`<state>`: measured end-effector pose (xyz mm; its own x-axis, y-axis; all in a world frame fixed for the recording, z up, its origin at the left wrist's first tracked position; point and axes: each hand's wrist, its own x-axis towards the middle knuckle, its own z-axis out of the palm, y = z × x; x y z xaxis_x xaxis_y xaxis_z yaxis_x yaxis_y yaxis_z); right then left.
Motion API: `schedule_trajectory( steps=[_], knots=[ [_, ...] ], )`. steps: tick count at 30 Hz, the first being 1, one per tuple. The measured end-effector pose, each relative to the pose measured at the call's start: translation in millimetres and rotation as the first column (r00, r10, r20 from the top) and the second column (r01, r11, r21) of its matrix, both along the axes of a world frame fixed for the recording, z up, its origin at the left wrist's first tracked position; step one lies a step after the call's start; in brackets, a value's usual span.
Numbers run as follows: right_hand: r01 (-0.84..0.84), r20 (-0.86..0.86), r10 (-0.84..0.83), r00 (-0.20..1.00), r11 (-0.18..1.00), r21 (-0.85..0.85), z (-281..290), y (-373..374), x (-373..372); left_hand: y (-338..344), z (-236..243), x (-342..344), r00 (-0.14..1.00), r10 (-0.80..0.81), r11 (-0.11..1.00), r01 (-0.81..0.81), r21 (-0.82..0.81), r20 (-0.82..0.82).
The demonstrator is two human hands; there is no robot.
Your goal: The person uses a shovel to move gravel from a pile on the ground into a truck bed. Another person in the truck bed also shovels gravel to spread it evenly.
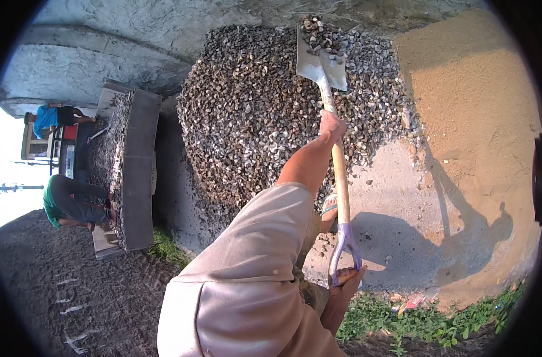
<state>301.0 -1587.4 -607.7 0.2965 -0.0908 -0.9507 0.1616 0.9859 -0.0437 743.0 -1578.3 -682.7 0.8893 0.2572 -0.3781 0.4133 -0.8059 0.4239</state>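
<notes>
My left hand (332,125) grips the wooden shaft (340,178) of a shovel, just below its pale metal socket. My right hand (346,281) is closed around the purple D-handle (348,250) at the lower end. The metal blade (311,66) lies at the top of the view with stones on its upper part, over a large pile of grey and brown gravel (241,113). My sandalled foot (329,211) shows beside the shaft, partly behind my beige sleeve.
A sand pile (467,101) is right, bare concrete (396,184) below it. On the left, two other people (74,202) (47,119) are by a grey concrete structure (137,169) holding gravel. A rough wall (134,35) runs along the top. Green plants (443,321) line the lower edge.
</notes>
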Motion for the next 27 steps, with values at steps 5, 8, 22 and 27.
schedule_trajectory(
  steps=[5,8,22,27],
  knots=[
    [-0.126,-0.126,0.114,0.985,0.988,-0.089,35.5,-29.4,-85.7,50.8,25.6,-105.4,0.976,0.208,0.964,-0.215,-0.158,-0.058],
    [-0.332,-0.311,0.273,0.91,0.931,-0.155,34.2,-69.3,-204.1,94.2,-19.9,-246.8,0.917,0.366,0.802,-0.396,-0.448,-0.155],
    [-0.905,-0.432,0.799,0.419,0.327,-0.272,194.5,-165.9,-356.3,187.2,18.6,-600.2,0.459,0.699,0.317,-0.886,-0.337,-0.549],
    [-0.884,-0.374,0.841,0.391,0.231,-0.406,183.3,-138.1,-359.5,235.0,-25.9,-603.5,0.523,0.667,0.285,-0.837,-0.466,-0.531]
  ],
)
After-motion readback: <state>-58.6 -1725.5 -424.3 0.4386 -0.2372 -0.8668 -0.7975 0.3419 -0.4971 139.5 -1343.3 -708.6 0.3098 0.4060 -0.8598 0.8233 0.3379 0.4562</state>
